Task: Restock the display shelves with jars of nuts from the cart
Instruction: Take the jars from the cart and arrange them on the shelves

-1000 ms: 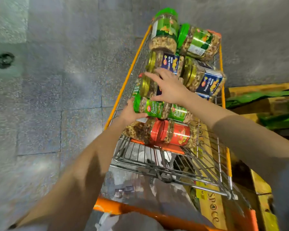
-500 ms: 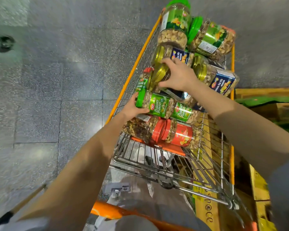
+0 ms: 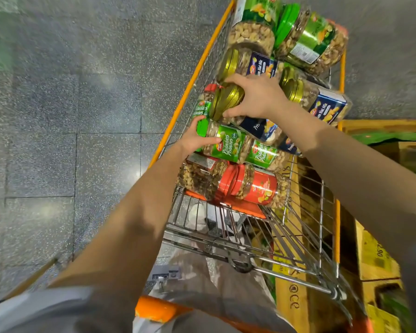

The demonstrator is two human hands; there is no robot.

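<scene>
An orange-rimmed wire cart holds several clear jars of nuts lying on their sides. My right hand grips a gold-lidded jar with a dark blue label near its lid, in the middle of the cart. My left hand clasps the lid end of a green pistachio jar just below it. A red-lidded jar lies closest to me. Two large green-lidded jars sit at the far end. The display shelves are out of view.
Grey speckled floor tiles fill the left side. Yellow cardboard boxes and green packaging stand to the right of the cart. The orange cart handle is right in front of me, with my light trousers below it.
My right hand has closed around the gold-lidded jar and lifted its lid end slightly. My left hand has wrapped further around the green pistachio jar. The view has moved closer to the cart.
</scene>
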